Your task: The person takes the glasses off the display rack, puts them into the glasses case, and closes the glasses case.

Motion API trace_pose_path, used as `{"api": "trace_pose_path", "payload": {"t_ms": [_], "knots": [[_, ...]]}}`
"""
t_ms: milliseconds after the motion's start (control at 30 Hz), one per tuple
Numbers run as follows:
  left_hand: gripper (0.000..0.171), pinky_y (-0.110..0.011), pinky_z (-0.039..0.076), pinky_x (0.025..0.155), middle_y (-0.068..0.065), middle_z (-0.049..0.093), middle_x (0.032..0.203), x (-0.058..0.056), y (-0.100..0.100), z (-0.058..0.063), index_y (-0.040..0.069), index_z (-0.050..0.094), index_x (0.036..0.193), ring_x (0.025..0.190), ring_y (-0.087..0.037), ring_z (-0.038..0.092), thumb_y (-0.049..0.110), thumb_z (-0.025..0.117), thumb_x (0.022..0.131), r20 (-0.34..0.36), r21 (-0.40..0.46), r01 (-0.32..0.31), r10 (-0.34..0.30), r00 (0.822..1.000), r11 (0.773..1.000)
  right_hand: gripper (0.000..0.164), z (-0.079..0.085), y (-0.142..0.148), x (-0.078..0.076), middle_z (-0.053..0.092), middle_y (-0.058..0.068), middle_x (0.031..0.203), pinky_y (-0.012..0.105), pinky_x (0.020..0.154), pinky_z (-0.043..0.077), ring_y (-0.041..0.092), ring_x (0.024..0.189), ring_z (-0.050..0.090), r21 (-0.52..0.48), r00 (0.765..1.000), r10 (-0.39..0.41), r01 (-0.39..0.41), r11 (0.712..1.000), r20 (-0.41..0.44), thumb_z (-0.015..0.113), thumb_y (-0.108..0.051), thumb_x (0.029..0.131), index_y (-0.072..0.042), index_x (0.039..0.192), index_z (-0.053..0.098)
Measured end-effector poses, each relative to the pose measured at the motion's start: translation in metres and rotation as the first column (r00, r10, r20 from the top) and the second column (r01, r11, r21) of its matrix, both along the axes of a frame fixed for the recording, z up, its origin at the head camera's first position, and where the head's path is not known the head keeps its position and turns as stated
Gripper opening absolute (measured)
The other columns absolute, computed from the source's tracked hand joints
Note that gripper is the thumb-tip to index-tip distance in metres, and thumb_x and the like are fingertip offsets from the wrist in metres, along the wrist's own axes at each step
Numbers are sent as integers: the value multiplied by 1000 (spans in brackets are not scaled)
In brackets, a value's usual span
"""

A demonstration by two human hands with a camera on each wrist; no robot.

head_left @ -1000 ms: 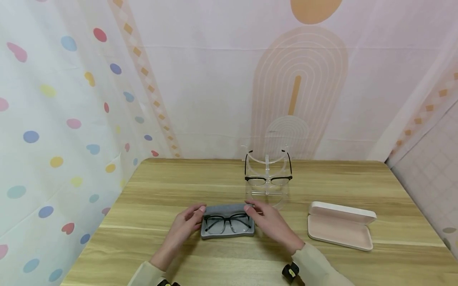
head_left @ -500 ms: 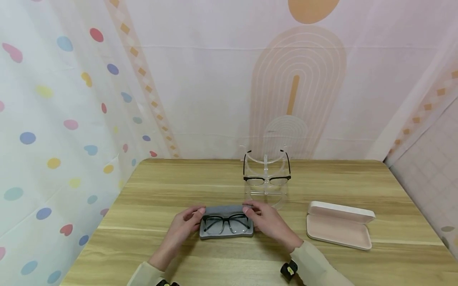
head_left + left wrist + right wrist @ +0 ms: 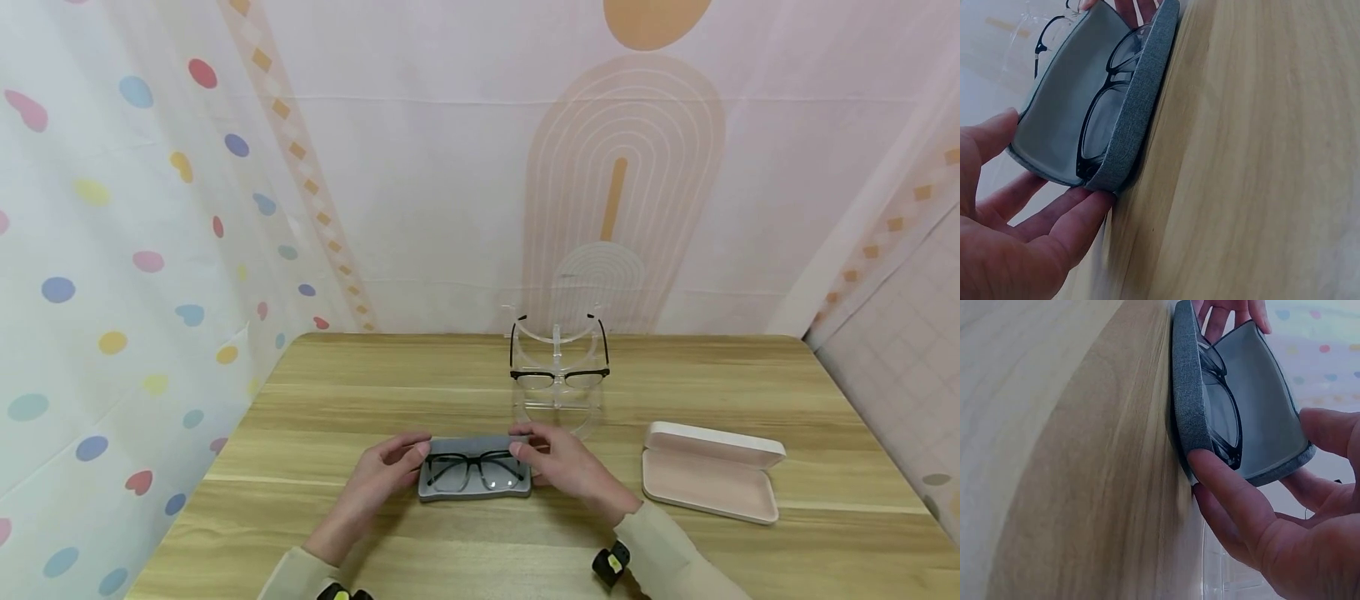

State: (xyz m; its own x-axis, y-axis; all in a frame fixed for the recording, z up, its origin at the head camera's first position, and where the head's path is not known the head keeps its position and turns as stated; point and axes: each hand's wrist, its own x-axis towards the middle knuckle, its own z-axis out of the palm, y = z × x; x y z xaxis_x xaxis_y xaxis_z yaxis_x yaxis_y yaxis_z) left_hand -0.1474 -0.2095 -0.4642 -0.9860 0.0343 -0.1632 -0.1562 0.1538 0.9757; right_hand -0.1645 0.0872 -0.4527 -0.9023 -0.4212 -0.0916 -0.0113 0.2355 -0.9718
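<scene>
A grey eyeglass case rests on the table with its lid raised. Inside lies a pair of black-framed glasses, lenses toward the near side. My left hand grips the case's left end; in the left wrist view its thumb is at the lid's rim and fingertips touch the lower shell. At the other end my right hand holds the case in the same way, thumb on the lid's edge and a finger against the base in the right wrist view. The fingers behind the lid are partly hidden.
Behind the case stands a clear display stand bearing another pair of black-rimmed glasses. To the right, a pale pink eyeglass case lies open with nothing inside. A patterned curtain hangs beyond the wooden table.
The grey case's lid has tipped slightly, its top edge now lower in the head view. Both hands keep their hold. The view has shifted a little.
</scene>
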Motion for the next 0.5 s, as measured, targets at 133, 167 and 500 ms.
{"api": "trace_pose_path", "payload": {"t_ms": [133,167,500], "knots": [[44,-38,55,100,-18,64,134,-1,-4,1,-4,63,136,121,-24,61,20,69,101,27,14,32,-32,999,999,43,0,2,-1,63,17,125,43,81,62,29,113,61,-18,1000,23,-22,1000,20,64,-22,104,2,139,59],[44,-36,55,99,-17,64,134,-1,-5,2,-4,62,137,120,-22,61,20,70,101,33,12,43,-44,998,999,42,0,2,-1,62,17,125,43,81,62,28,112,61,-23,999,28,-27,999,22,65,-21,104,2,139,59],[52,-27,55,91,-18,64,133,-2,-16,3,-7,57,141,111,-15,62,17,74,98,40,8,173,-173,984,985,41,-4,6,-3,62,19,121,40,86,61,25,106,63,-102,995,90,-86,991,38,68,-9,100,8,135,58]]}}
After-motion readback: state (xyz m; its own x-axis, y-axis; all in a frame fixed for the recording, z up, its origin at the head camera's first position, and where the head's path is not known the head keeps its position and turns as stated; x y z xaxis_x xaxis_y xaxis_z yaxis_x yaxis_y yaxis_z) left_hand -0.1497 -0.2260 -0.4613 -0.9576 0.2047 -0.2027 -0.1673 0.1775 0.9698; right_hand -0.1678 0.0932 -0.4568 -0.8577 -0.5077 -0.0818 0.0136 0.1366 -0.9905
